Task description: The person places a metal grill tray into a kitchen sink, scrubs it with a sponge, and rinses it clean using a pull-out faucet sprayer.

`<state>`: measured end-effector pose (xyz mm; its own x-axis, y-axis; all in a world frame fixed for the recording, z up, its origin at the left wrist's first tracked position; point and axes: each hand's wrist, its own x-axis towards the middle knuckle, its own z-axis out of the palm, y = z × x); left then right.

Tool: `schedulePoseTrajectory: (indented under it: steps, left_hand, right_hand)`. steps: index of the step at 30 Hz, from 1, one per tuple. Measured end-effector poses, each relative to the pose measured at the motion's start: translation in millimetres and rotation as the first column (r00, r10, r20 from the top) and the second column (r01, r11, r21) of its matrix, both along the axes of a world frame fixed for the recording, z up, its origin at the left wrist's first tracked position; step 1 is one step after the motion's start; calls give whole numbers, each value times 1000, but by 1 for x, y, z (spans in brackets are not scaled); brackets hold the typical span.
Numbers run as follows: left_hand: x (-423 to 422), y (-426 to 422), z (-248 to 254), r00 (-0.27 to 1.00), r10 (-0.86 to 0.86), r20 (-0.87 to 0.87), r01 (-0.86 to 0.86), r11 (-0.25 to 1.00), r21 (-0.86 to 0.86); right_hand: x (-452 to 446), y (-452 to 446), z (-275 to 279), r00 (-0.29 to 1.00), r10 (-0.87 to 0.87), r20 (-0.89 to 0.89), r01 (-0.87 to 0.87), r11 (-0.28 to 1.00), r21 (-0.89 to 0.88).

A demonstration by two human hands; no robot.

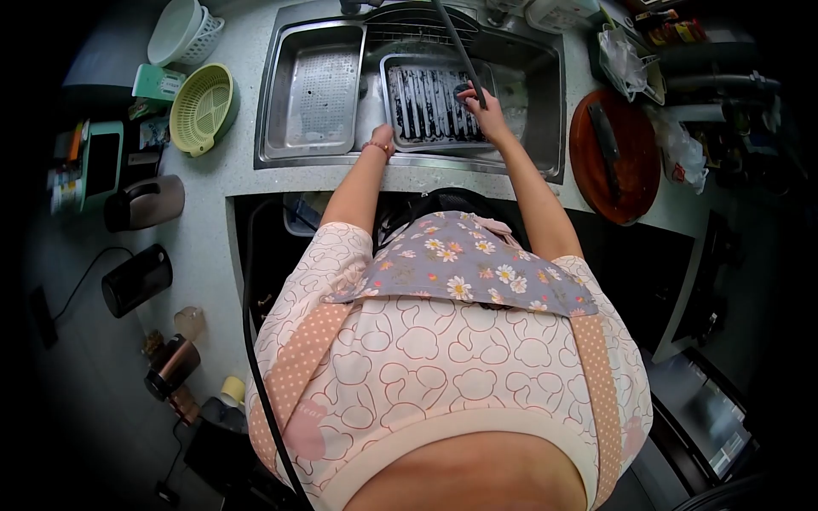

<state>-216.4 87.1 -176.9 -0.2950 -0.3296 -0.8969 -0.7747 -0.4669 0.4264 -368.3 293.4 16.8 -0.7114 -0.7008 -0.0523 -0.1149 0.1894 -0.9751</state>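
Observation:
A rectangular metal tray (386, 89) with a dark, ridged bottom and whitish suds lies in the right sink basin. At its near left corner, my left hand (383, 136) is closed on the rim, its fingers mostly hidden. My right hand (486, 117) is over the tray's right side, pinching a small dark scrubber (463, 89) against the ridges. A thin dark tap spout (458, 47) crosses the view just above that hand and covers part of it.
The left basin holds a perforated metal pan (315, 140). A black wire rack (417, 30) is behind the tray. To the right, a knife (604, 136) rests on a round wooden chopping board (588, 183). A yellow-green colander (175, 119) and a kettle (158, 203) stand left.

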Motion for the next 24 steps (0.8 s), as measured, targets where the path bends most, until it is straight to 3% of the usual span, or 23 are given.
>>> schedulePoseTrajectory:
  steps: [2, 4, 6, 7, 8, 10, 11, 14, 17, 18, 19, 20, 21, 22, 24]
  left_hand:
    - [3, 3, -29, 972, -235, 1, 232, 959, -160]
    - [1, 4, -38, 888, -459, 34, 445, 838, -317]
    - [-3, 4, -44, 925, -379, 13, 370, 894, -254]
    - [-3, 5, -47, 944, -329, 1, 316, 909, -272]
    - [-2, 6, -51, 961, -277, -11, 262, 921, -287]
    - [-3, -1, -54, 979, -201, -32, 197, 976, -98]
    - [-4, -4, -56, 986, -160, -39, 160, 987, -2]
    - [-3, 3, -3, 999, -21, 47, 17, 997, 80]
    - [-3, 0, -61, 977, -203, -69, 200, 979, -48]
    - [1, 0, -42, 990, -121, -78, 121, 993, -5]
    - [3, 2, -3, 996, -39, -86, 43, 998, 39]
    - [3, 8, 34, 995, 43, -91, -36, 996, 84]
    - [3, 13, 48, 993, 64, -97, -63, 998, 16]
    - [2, 9, 27, 998, 12, -62, -10, 999, 38]
    - [-2, -1, -25, 995, -102, 7, 101, 991, 91]
  right_hand:
    - [-12, 5, -3, 934, -132, -333, 131, 991, -24]
    - [-27, 9, -6, 960, -62, -272, 75, 996, 37]
    - [-36, 11, -4, 979, 10, -205, 8, 996, 90]
    - [-39, 18, 1, 986, -42, 163, 18, 989, 144]
    - [-40, 18, 4, 998, -63, 12, 61, 994, 95]
    - [-45, 21, 5, 951, -123, -283, 124, 992, -14]
    - [-49, 24, 6, 990, -133, -57, 135, 990, 39]
    - [-51, 28, 14, 991, -128, 29, 125, 987, 101]
    - [-55, 26, 18, 977, -136, 161, 117, 985, 123]
    - [-55, 28, 17, 968, -142, 207, 116, 984, 132]
    - [-59, 32, 10, 991, -104, 81, 91, 984, 154]
    - [-61, 34, 12, 975, -86, 204, 51, 984, 172]
    - [-63, 34, 17, 944, -67, 323, 7, 983, 184]
    - [-63, 34, 17, 897, -51, 439, -37, 981, 190]
    - [-64, 37, 12, 971, -29, 237, -40, 958, 284]
